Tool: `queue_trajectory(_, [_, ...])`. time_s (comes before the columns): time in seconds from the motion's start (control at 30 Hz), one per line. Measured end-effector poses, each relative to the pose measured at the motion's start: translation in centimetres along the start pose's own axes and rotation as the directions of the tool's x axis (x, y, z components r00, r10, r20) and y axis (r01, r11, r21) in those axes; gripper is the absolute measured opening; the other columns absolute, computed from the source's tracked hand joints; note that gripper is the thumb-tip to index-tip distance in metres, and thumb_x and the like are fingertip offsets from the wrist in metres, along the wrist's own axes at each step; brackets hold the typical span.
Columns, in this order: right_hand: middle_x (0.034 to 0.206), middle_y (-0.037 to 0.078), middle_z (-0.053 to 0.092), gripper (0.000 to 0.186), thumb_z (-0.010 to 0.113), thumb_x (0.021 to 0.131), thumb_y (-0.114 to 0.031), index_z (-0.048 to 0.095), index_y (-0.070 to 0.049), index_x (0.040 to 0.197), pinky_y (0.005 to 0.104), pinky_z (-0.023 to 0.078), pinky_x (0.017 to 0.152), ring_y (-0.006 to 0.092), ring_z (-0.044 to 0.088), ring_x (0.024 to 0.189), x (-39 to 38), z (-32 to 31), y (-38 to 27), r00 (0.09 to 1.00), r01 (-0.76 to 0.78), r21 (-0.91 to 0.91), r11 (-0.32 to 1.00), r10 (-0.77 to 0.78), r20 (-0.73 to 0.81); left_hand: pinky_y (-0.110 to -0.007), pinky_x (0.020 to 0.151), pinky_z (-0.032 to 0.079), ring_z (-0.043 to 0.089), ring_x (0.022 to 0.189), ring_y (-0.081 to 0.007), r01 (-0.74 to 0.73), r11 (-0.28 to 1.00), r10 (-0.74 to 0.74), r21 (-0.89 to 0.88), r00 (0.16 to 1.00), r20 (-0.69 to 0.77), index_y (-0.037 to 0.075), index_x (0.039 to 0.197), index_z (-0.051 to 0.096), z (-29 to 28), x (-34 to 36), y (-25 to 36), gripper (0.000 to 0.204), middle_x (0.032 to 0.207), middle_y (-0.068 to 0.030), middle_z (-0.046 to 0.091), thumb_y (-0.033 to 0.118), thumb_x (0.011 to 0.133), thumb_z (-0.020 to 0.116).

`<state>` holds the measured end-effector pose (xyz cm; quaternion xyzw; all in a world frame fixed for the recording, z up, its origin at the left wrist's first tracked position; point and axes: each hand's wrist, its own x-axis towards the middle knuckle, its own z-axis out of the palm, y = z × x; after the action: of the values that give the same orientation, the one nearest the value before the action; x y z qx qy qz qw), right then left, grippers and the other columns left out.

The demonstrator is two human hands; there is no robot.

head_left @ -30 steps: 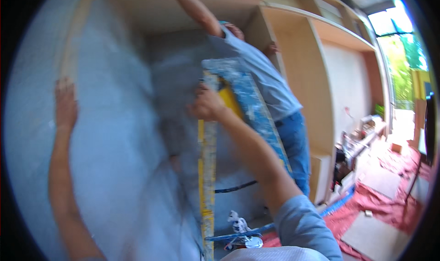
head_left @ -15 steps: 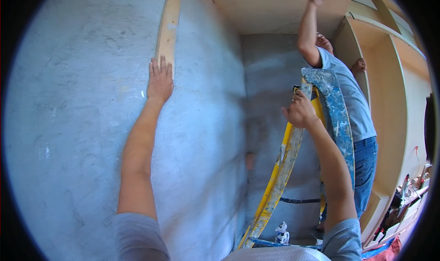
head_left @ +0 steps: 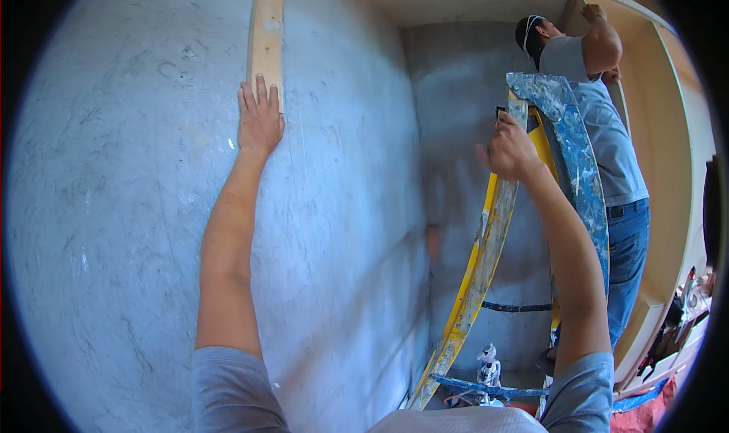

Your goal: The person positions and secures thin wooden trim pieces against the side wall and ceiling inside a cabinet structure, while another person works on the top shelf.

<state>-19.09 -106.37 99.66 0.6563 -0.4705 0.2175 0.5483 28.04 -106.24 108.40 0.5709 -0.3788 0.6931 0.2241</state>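
Observation:
A pale wooden board (head_left: 267,30) runs vertically up the grey plastered wall (head_left: 152,228). My left hand (head_left: 260,121) lies flat over the board's lower end, fingers spread and pointing up. On the right stands a stepladder (head_left: 474,270) with a yellow, paint-splattered side rail and a worn blue top and leg. My right hand (head_left: 510,150) is wrapped round the upper part of that yellow rail, just below the top cap. Its fingertips are partly hidden behind the rail.
Beyond the ladder, a person (head_left: 600,129) in a grey shirt and jeans reaches up to a tall open wooden cabinet (head_left: 668,167). A white spray bottle (head_left: 488,366) stands low behind a ladder rung. Assorted tools (head_left: 687,300) lie at the far right, above red sheeting (head_left: 649,410).
The other person has lowered the raised arm from near the ceiling to the cabinet's upper edge and turned toward the cabinet. My hands keep their places on the board and ladder; the view shifts slightly.

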Motion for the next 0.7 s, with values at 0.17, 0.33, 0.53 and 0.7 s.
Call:
queue_trajectory(0.17, [0.082, 0.013, 0.073, 0.056, 0.044, 0.101, -0.039, 0.077, -0.005, 0.07, 0.0396, 0.03, 0.115, 0.0255, 0.063, 0.107, 0.3, 0.2, 0.5, 1.0, 0.005, 0.026, 1.0, -0.005, -0.014, -0.055, 0.123, 0.019, 0.022, 0.146, -0.05, 0.004, 1.0, -0.005, 0.025, 0.999, 0.036, 0.006, 0.153, 0.04, -1.1, 0.1, -0.5, 0.069, 0.164, -0.0243, 0.019, 0.036, 0.094, 0.059])
queue_trajectory(0.33, [0.08, 0.013, 0.073, 0.056, 0.045, 0.101, -0.039, 0.076, -0.006, 0.068, 0.04, 0.032, 0.113, 0.0256, 0.064, 0.105, -0.5, 0.5, 1.5, 1.0, 0.018, -0.041, 0.999, -0.019, -0.025, -0.055, 0.123, 0.018, 0.025, 0.146, -0.0488, 0.013, 1.0, -0.013, 0.001, 1.0, 0.018, 0.006, 0.153, 0.039, -1.3, 0.3, 0.9, 0.067, 0.162, -0.024, 0.023, 0.033, 0.094, 0.057])
queue_trajectory(0.53, [0.079, 0.008, 0.074, 0.044, 0.047, 0.099, -0.035, 0.075, -0.016, 0.07, 0.0437, 0.036, 0.107, 0.0268, 0.067, 0.092, 0.3, 2.1, 1.2, 0.992, 0.12, -0.057, 0.991, -0.122, -0.019, -0.052, 0.126, 0.014, 0.028, 0.148, -0.0419, -0.072, 0.989, 0.047, -0.126, 0.981, -0.19, 0.0, 0.154, 0.032, 4.2, 1.0, -1.1, 0.065, 0.156, -0.0214, 0.037, 0.017, 0.095, 0.051])
queue_trajectory(0.7, [0.075, 0.01, 0.073, 0.057, 0.046, 0.099, -0.042, 0.075, -0.006, 0.065, 0.0372, 0.035, 0.109, 0.0248, 0.065, 0.097, 0.6, 0.7, 0.1, 0.996, 0.061, 0.04, 0.997, -0.058, -0.062, -0.046, 0.127, 0.016, 0.017, 0.153, -0.0379, 0.083, 0.992, -0.101, 0.094, 0.974, 0.201, 0.008, 0.16, 0.023, -2.7, 0.4, -0.2, 0.073, 0.168, -0.0154, 0.014, 0.032, 0.099, 0.056])
